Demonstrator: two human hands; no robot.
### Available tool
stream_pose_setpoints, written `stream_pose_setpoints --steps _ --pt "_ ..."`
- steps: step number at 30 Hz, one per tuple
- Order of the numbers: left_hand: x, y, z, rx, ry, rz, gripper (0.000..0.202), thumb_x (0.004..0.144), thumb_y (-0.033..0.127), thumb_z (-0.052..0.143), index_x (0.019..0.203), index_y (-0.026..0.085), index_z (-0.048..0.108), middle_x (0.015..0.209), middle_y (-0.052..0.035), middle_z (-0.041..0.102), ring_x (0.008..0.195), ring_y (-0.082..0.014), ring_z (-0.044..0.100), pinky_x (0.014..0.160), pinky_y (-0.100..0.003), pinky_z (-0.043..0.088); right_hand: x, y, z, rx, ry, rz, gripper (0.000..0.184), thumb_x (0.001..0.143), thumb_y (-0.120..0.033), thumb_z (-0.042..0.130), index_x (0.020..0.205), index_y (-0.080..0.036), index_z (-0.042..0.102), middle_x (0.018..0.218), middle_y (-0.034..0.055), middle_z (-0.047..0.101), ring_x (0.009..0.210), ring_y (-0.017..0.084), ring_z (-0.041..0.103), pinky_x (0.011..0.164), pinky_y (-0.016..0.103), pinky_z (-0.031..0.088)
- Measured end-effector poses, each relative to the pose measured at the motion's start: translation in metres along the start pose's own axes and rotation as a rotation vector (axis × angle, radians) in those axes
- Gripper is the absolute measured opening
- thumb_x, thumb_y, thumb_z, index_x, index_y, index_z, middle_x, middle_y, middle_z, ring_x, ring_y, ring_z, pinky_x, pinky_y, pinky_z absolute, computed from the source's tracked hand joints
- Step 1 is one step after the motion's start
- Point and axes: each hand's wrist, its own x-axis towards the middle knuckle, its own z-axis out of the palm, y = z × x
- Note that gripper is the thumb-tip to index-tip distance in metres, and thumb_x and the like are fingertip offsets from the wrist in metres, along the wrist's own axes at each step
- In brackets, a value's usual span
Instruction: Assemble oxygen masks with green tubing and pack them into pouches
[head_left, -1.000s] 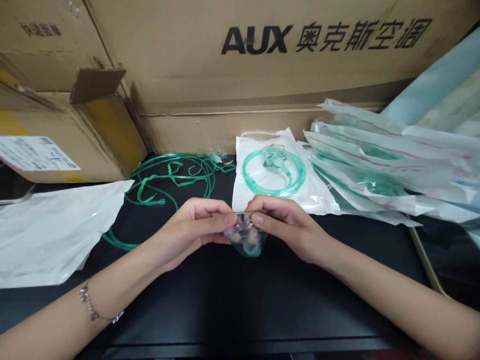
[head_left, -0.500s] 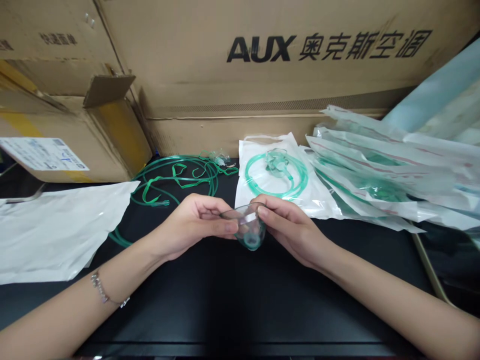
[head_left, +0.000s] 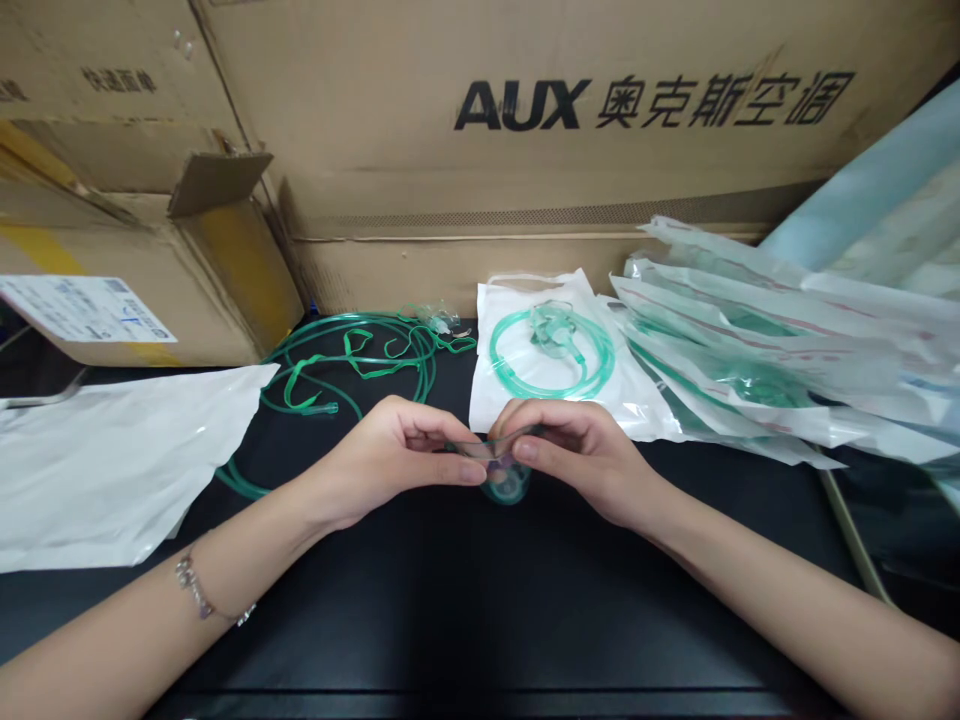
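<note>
Between my two hands is a clear green oxygen mask [head_left: 508,487], its round port facing down toward me. My left hand [head_left: 409,455] pinches the mask's left rim between thumb and fingers. At the right rim, my right hand [head_left: 574,455] has its thumb in front and fingers curled behind. Fingers cover much of the mask's upper part. Just behind the hands lies a white pouch [head_left: 637,405] with a coiled green tube and another mask [head_left: 553,328] showing through its clear front.
Loose green tubing [head_left: 427,372] with an elastic strap lies at the back left. A white pouch [head_left: 127,465] is on the left, near an opened cardboard box [head_left: 142,280]. Several packed pouches [head_left: 780,350] are piled at right. A large carton [head_left: 525,190] stands behind.
The mask has tipped so its rim shows nearly edge-on and its port points lower. Both hands have shifted slightly, with the right fingers now farther over the rim.
</note>
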Motion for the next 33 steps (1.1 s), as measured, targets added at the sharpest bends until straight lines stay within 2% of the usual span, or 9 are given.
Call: stream_pose_setpoints --steps 7,15,22,28,33 --pt "0.000 -0.002 -0.002 0.036 -0.100 0.029 0.013 0.060 0.006 0.071 0.063 0.018 0.072 0.064 0.0013 0.070 0.061 -0.0091 0.062 0.061 -0.017 0.048 0.000 0.010 -0.002 0.143 -0.113 0.075 0.008 0.079 -0.021 0.061 0.077 -0.015 0.066 0.070 -0.0011 0.062 0.064 0.007 0.057 0.061 0.019 0.043" --pt "0.000 0.001 0.000 0.022 -0.052 -0.004 0.006 0.065 0.010 0.069 0.066 0.016 0.072 0.065 -0.0012 0.069 0.063 -0.0105 0.062 0.064 -0.019 0.049 0.002 0.012 -0.001 0.182 -0.007 0.096 0.008 0.075 -0.022 0.065 0.071 -0.015 0.067 0.066 -0.0017 0.063 0.062 0.007 0.057 0.060 0.019 0.044" --pt "0.000 -0.002 -0.001 0.075 -0.097 0.000 0.003 0.063 0.012 0.071 0.064 0.015 0.071 0.064 -0.0021 0.068 0.064 -0.0130 0.062 0.065 -0.023 0.049 -0.001 0.012 0.000 0.184 -0.064 0.129 0.008 0.074 -0.022 0.066 0.073 -0.013 0.066 0.067 -0.0006 0.063 0.061 0.007 0.057 0.058 0.020 0.044" --pt "0.002 -0.002 -0.004 0.016 -0.046 -0.028 0.003 0.067 0.015 0.069 0.070 0.015 0.071 0.068 -0.0020 0.069 0.065 -0.0111 0.062 0.064 -0.021 0.050 0.004 0.015 -0.001 0.182 0.042 0.117 0.009 0.073 -0.023 0.067 0.072 -0.014 0.066 0.065 -0.0026 0.063 0.062 0.006 0.057 0.062 0.019 0.043" --pt "0.000 -0.001 -0.004 0.020 -0.115 -0.011 0.004 0.068 0.016 0.068 0.070 0.013 0.070 0.069 -0.0037 0.068 0.067 -0.0132 0.063 0.065 -0.023 0.050 0.003 0.014 -0.001 0.149 -0.019 0.114 0.014 0.074 -0.027 0.066 0.071 -0.014 0.065 0.067 -0.0014 0.062 0.062 0.008 0.056 0.063 0.022 0.043"
